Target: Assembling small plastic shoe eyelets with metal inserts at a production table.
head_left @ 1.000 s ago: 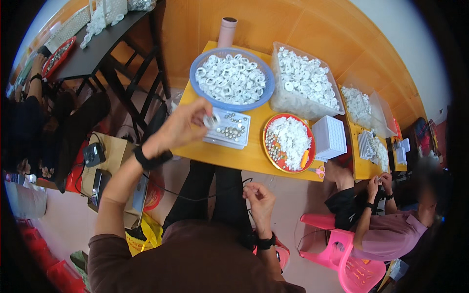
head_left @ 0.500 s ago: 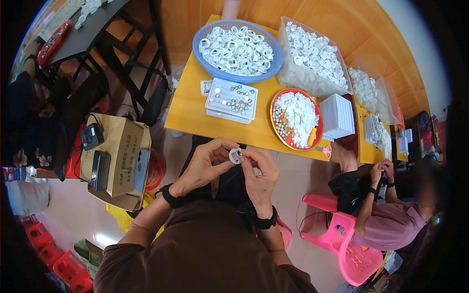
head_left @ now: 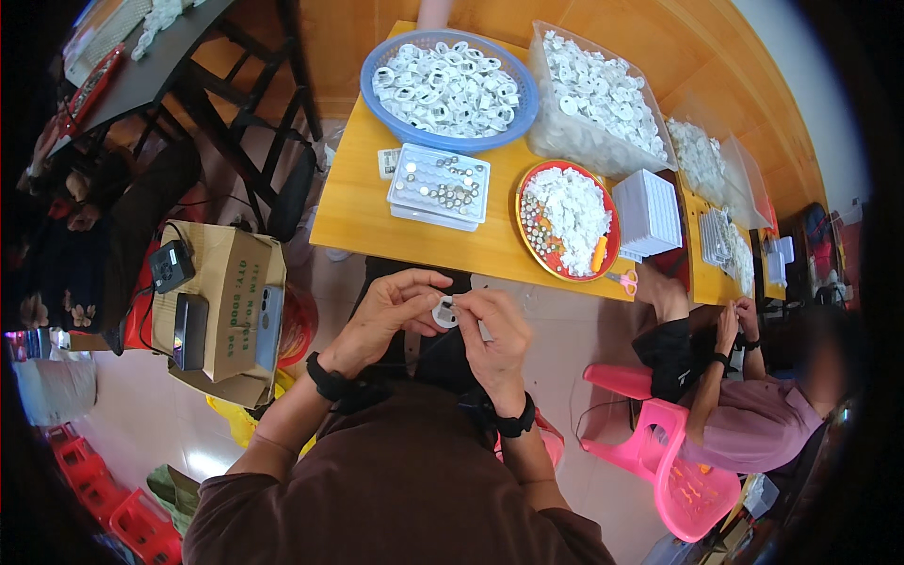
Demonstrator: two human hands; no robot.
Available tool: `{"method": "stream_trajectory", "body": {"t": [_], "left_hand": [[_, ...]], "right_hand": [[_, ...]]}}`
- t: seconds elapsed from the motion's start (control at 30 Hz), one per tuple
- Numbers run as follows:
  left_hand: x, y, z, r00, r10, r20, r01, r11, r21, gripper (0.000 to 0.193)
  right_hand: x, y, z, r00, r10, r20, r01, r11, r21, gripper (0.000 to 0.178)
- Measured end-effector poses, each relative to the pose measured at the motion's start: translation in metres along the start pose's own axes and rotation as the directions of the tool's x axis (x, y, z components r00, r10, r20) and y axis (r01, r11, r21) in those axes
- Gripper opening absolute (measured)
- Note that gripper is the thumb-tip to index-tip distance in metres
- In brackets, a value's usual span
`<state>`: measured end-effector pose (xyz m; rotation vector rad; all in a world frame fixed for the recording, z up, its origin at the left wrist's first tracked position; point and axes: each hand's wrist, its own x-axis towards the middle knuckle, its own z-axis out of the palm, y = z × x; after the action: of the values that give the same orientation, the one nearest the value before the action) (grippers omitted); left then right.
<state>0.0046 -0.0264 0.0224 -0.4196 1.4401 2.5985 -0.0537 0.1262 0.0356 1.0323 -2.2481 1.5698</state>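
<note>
In front of my body, below the table's near edge, my left hand (head_left: 384, 315) pinches a small white round plastic part (head_left: 445, 314) with a dark opening in its face. My right hand (head_left: 494, 337) is closed at the part's right side, thumb and fingertips against it; whatever small thing sits between those fingertips is hidden. Beyond my hands, a clear plastic tray (head_left: 407, 195) bears several button cells (head_left: 459, 196). Right of it stands a red round tray (head_left: 519, 221) with small white plastic pieces (head_left: 570, 212) and small metal pieces.
On the yellow table (head_left: 353, 212) stand a blue basket (head_left: 367, 89) and a clear bin (head_left: 574, 155), both full of white parts. Stacked white trays (head_left: 648, 212) and pink scissors (head_left: 627, 281) lie right. A cardboard box (head_left: 226, 311) is left; a co-worker (head_left: 753, 424) sits right by a pink chair (head_left: 692, 490).
Both hands have shifted slightly left and down with the white part, which is tilted differently. My right fingers now cover more of its right side. The view has moved a little.
</note>
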Motion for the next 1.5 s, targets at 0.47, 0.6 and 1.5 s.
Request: {"method": "stream_trajectory", "body": {"t": [0.47,0.6,1.5], "left_hand": [[0.007,-0.034,-0.010,0.981,-0.122,0.148,0.165,0.928,-0.334,0.025],[0.008,-0.031,-0.006,0.973,-0.142,0.180,0.199,0.915,-0.351,0.029],[0.001,-0.033,0.004,0.998,0.053,0.026,-0.053,0.998,0.026,0.026]], "right_hand": [[-0.016,0.018,0.008,0.999,-0.051,0.011,0.052,0.995,-0.083,0.015],[-0.015,0.022,0.005,0.998,-0.026,-0.056,0.022,0.997,-0.073,0.017],[-0.023,0.001,0.003,0.990,-0.052,0.129,0.094,0.934,-0.345,0.019]]}}
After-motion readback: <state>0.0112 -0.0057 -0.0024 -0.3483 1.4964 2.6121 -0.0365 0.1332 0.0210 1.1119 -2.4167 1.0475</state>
